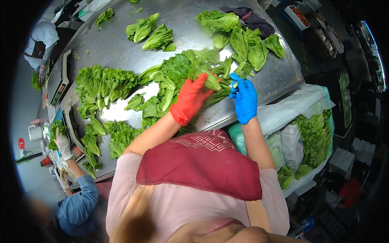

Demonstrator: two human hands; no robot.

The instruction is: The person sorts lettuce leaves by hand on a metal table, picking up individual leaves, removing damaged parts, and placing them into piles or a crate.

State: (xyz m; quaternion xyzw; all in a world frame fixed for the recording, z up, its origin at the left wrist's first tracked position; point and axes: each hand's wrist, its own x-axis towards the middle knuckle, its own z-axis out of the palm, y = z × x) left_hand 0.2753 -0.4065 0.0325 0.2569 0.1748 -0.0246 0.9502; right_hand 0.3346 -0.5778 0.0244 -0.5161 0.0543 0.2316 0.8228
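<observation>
My left hand point(192, 98), in a red rubber glove, grips a lettuce point(209, 79) over the metal table, its pale stem end pointing right. Just to the right is my right hand point(244, 98) in a blue glove, its fingers pinched on a small pale green lettuce piece point(235, 85). Whether those fingers also hold a tool is hidden. A loose heap of leafy lettuce point(170, 80) spreads under and left of my left hand. Beyond my right hand lie more lettuce heads point(247, 45).
The steel table point(106, 39) carries a lettuce row point(104, 82) at left and a dark cloth point(250, 19) at the far right. A lined container point(314, 142) of lettuce stands at right. At left, a co-worker's gloved hand point(62, 141) touches lettuce near scales point(60, 79); another person stands beyond.
</observation>
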